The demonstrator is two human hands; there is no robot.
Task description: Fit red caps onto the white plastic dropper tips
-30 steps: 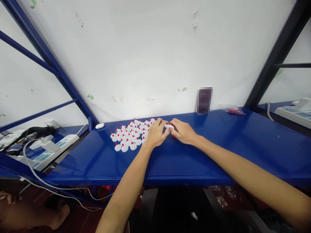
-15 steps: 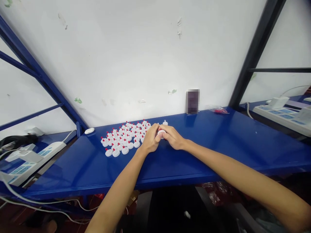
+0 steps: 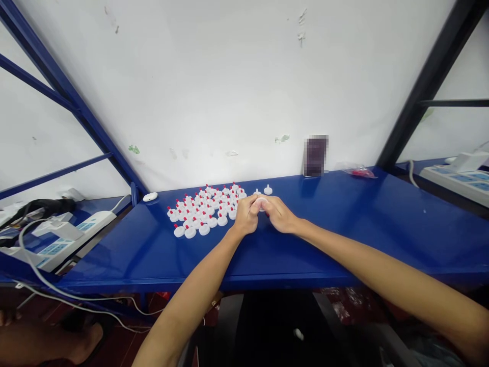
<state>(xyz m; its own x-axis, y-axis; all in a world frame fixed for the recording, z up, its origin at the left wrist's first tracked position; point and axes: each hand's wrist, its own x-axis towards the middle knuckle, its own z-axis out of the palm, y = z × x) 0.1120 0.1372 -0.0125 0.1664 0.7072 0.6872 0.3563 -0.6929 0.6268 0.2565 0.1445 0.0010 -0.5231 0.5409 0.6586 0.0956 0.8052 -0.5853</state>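
My left hand (image 3: 246,214) and my right hand (image 3: 281,214) meet over the blue table (image 3: 336,224). Closed fingers of both hands grip a white round nozzle cap (image 3: 262,203), mostly hidden by the thumbs and fingers. A bit of red shows by the right fingers. Just beyond the hands, a white nozzle cap (image 3: 268,190) without a red tip stands upright, and another plain white cap (image 3: 257,192) is partly covered by the hands. Left of them, many white nozzle caps with red tips (image 3: 204,229) stand close together.
A white oval case (image 3: 150,197) lies at the back left. Against the wall leans a dark blurred rectangle (image 3: 316,156), with a clear bag of red pieces (image 3: 362,173) to its right. Power strips (image 3: 82,237) flank the table. A person's foot (image 3: 89,342) shows below left.
The view has shifted, moving the scene rightward. Both hands remain together on the cap, with the thumbs now covering it differently. A foot has come into view at lower left.
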